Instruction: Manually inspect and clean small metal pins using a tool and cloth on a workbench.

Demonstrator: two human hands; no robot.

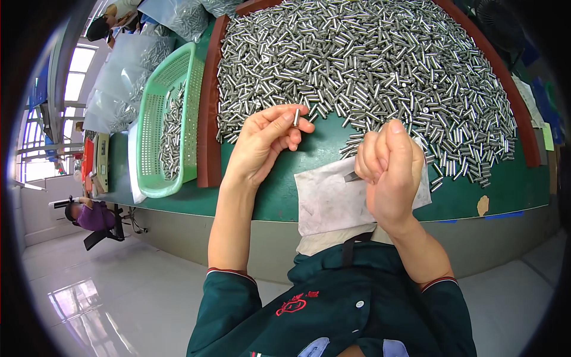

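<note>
Between thumb and fingers of my left hand a short, shiny metal pin is held upright, just in front of a large pile of such pins. My right hand is closed in a fist over a stained white cloth at the front edge of the green table. The dark grey, flat end of a thin tool sticks out below its fingers; the rest of that tool is hidden in the fist.
Red-brown wooden rails border the pile. On the left stands a green plastic basket with more pins, beside clear plastic bags of pins. A fan is at the far right. Two other people are off to the left.
</note>
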